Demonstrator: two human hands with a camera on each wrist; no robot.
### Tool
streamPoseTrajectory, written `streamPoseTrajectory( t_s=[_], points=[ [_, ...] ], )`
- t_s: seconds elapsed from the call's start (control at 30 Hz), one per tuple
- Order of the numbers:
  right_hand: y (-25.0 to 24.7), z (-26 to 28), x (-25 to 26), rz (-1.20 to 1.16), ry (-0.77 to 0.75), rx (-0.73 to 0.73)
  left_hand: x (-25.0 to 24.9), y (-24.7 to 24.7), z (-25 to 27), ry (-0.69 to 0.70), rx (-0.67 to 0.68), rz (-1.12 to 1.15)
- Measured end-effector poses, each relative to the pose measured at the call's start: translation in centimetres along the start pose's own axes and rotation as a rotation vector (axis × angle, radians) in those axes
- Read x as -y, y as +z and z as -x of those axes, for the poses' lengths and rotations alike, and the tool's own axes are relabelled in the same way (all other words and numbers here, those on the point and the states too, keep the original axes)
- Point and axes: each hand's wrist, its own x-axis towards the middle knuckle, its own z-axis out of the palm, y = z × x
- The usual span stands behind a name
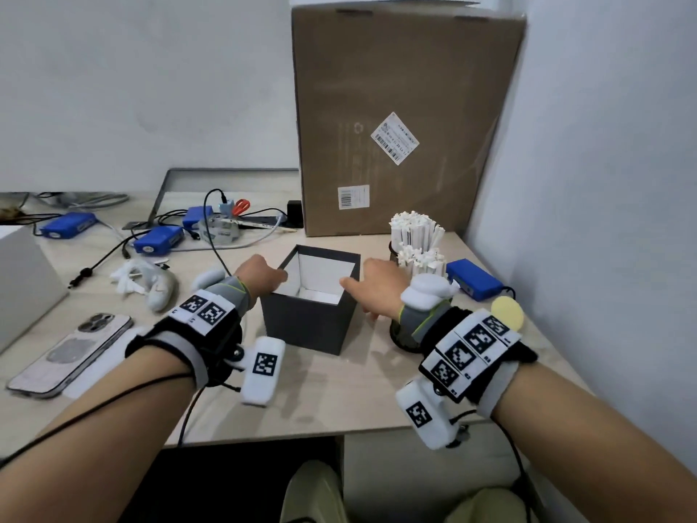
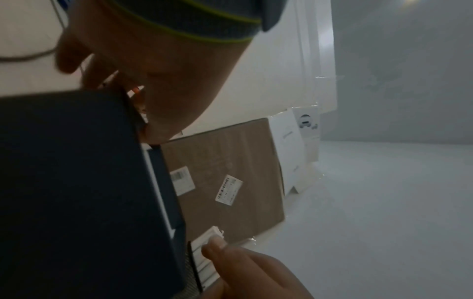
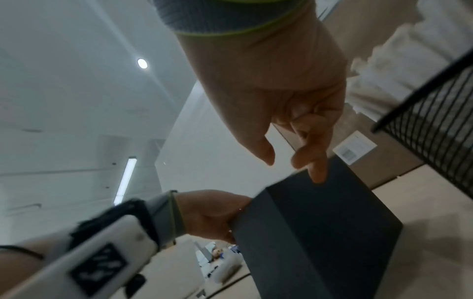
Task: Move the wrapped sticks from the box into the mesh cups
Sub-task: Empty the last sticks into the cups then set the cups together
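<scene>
Wrapped sticks [image 1: 413,230] already pack both mesh cups [image 1: 396,252] right of the dark box [image 1: 309,318]; box looks near empty; left hand [image 1: 260,277] grips its rim; right hand [image 1: 373,285] loosely open, empty, at the other rim.

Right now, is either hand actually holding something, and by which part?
The left hand grips the dark box at its top left rim. The right hand holds nothing; its fingers hang relaxed at the box's right rim.
</scene>
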Motion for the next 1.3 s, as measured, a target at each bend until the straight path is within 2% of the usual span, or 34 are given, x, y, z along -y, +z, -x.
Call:
streamPoseTrajectory(
  t_s=[0.1,0.2,0.27,0.37,0.43,0.5,0.63,0.73,0.77,0.83,0.9,0.93,0.97,1.0,1.07,1.13,1.3],
  points=[
    [1.2,-1.6,0.4,0.004,0.068,0.076,0.6,0.7,0.6,-0.03,0.144,0.151],
    [2.2,-2.4,0.9,0.016,0.135,0.138,0.5,0.9,1.1,0.028,0.103,0.084],
    [2.6,-2.7,0.9,0.011,0.149,0.103,0.5,1.5,1.1,0.071,0.028,0.092],
    [2.7,-3.0,0.8,-0.027,0.144,-0.03,1.2,2.8,1.1,0.143,-0.094,0.324],
    [2.7,-3.1,0.6,-0.042,0.124,-0.074,1.6,3.7,1.4,0.18,-0.093,0.557],
    [3.0,-3.2,0.4,-0.04,0.129,-0.071,2.0,4.2,1.9,0.189,-0.068,0.669],
    [3.9,-3.1,0.6,-0.044,0.169,-0.056,3.0,4.4,2.2,0.212,0.009,0.628],
    [4.7,-2.7,0.7,-0.081,0.195,-0.015,3.2,3.8,2.1,0.169,0.094,0.548],
    [4.9,-2.6,0.8,-0.081,0.195,-0.011,3.2,3.6,2.3,0.165,0.055,0.498],
    [5.2,-2.1,0.8,-0.053,0.176,0.001,2.7,3.1,3.2,0.224,-0.156,0.371],
    [5.4,-1.8,0.8,-0.075,0.166,0.018,1.7,2.4,4.7,0.382,-0.402,0.297],
    [5.4,-1.7,0.8,-0.099,0.154,0.028,1.2,2.2,5.4,0.441,-0.44,0.286],
    [5.5,-1.5,0.9,-0.109,0.148,0.036,0.9,2.2,5.9,0.463,-0.412,0.27],
    [5.7,-1.4,0.9,-0.103,0.157,0.042,0.7,2.6,5.9,0.454,-0.324,0.261],
    [5.9,-1.3,1.0,-0.124,0.179,0.051,0.4,3.3,5.8,0.317,-0.065,0.289],
    [6.0,-1.1,1.1,-0.149,0.156,0.04,0.2,4.0,5.5,0.175,0.076,0.365],
    [6.1,-0.5,0.5,-0.185,0.084,0.052,-0.9,5.3,3.3,0.0,0.1,0.48]
  ],
)
